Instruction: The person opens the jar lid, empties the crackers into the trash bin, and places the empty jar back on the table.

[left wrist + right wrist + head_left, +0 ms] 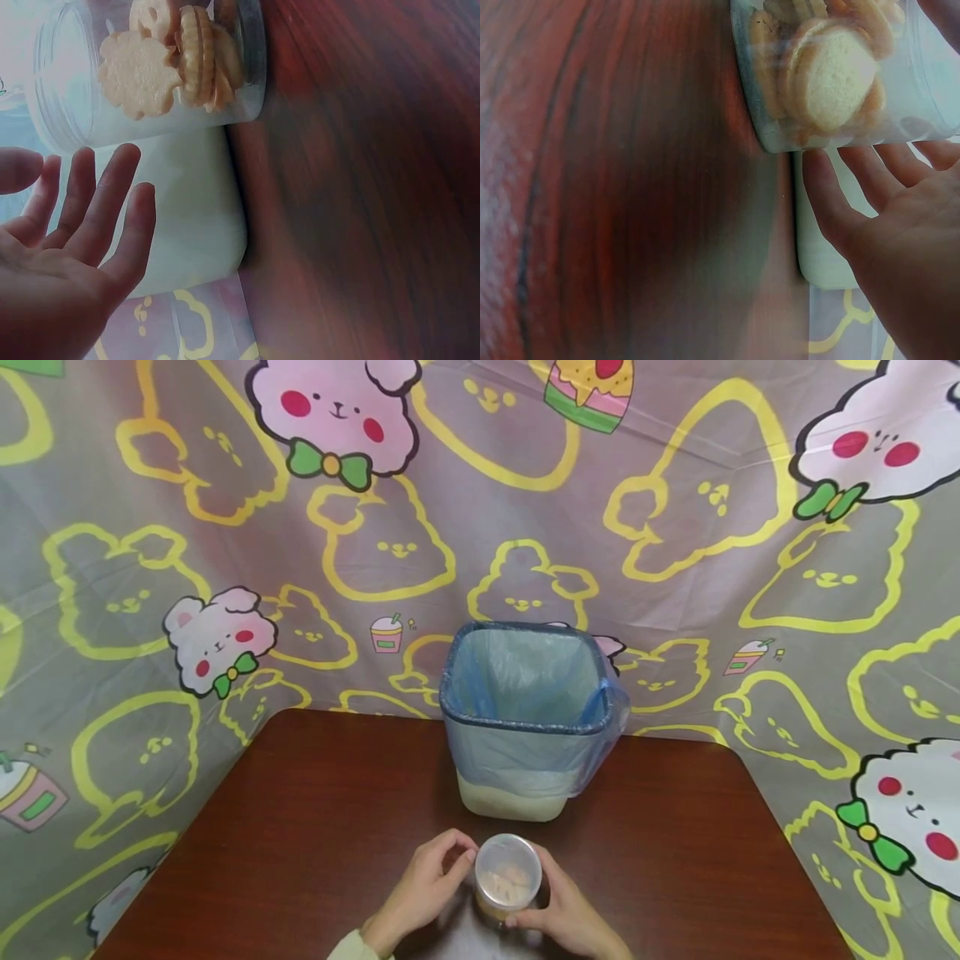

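A clear plastic jar (508, 881) with several biscuits (142, 75) inside stands upright on the table, near its front edge. Some are sandwich biscuits (829, 79) with a pale filling. Whether a clear lid covers the jar's mouth, I cannot tell. My right hand (566, 906) holds the jar from the right, its thumb at the front and fingers around the far side. On the other side, my left hand (431, 881) is beside the jar's rim with loosely bent fingers, holding nothing. The left wrist view shows a small gap between those fingers and the jar.
Behind the jar stands a pale bin (513, 793) lined with a blue translucent bag (525, 752), its mouth open upward. The dark red-brown wooden table (322, 810) is bordered at the back and sides by a patterned cloth (405, 527).
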Demonstrator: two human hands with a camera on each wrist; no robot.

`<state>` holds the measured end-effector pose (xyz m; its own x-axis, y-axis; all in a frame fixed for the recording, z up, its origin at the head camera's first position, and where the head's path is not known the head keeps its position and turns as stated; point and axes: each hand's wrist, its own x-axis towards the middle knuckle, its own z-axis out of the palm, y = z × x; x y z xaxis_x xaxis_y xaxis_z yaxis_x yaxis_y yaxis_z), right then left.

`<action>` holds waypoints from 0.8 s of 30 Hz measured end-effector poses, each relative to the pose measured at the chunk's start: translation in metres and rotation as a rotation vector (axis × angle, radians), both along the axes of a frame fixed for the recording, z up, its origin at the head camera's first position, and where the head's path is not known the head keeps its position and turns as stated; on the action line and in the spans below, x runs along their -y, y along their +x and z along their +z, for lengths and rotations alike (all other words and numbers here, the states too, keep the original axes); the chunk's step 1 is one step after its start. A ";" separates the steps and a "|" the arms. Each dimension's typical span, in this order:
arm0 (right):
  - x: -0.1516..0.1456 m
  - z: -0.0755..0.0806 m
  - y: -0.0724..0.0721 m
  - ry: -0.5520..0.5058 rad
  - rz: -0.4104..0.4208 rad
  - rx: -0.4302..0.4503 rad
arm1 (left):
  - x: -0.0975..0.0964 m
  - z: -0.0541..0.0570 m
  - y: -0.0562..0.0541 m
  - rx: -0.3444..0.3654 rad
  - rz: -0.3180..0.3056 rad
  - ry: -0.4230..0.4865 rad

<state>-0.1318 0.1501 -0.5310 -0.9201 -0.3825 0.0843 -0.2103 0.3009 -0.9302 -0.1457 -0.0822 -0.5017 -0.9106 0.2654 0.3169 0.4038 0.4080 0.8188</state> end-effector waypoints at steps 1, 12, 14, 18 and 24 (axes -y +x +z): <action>0.000 0.000 0.000 0.001 -0.003 0.003 | 0.000 0.000 0.000 0.001 0.000 -0.004; 0.000 -0.002 -0.001 0.007 -0.002 0.008 | -0.002 0.003 -0.003 -0.018 0.015 -0.017; -0.001 -0.002 -0.001 0.010 -0.002 0.007 | -0.004 0.004 -0.005 -0.031 0.024 -0.030; -0.001 -0.001 -0.001 0.015 -0.006 0.012 | -0.010 0.005 -0.007 -0.050 0.017 -0.044; -0.001 -0.002 0.000 0.016 -0.005 -0.013 | -0.019 0.006 -0.011 -0.072 -0.044 -0.046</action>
<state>-0.1317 0.1514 -0.5332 -0.9207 -0.3797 0.0897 -0.2206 0.3171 -0.9224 -0.1571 -0.0628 -0.4960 -0.8728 0.3206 0.3679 0.4797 0.4253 0.7675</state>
